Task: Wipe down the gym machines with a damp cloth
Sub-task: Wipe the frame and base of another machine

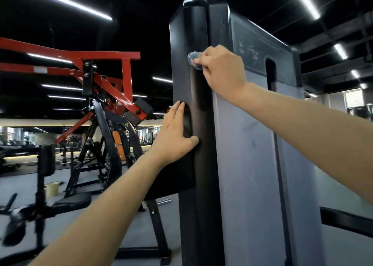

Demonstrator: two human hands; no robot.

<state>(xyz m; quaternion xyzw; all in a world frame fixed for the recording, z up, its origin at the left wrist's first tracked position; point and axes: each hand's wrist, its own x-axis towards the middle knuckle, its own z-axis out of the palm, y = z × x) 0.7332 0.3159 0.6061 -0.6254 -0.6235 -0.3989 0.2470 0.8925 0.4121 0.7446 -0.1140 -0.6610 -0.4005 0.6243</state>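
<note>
A tall black and grey weight-stack tower (244,144) of a gym machine fills the middle of the view. My right hand (220,67) grips a small bunched blue cloth (194,59) and holds it against the tower's black front column, high up. Lower on the same column, my left hand (175,134) lies flat on the black surface, fingers straight and pointing up, thumb spread to the right. Most of the cloth is hidden inside my right fist.
A red and black plate-loaded machine (105,96) stands to the left, with a black seat pad (72,201) and a yellowish bucket (51,188) on the grey floor. A black bar (347,221) juts out at lower right. More gym equipment lines the far background.
</note>
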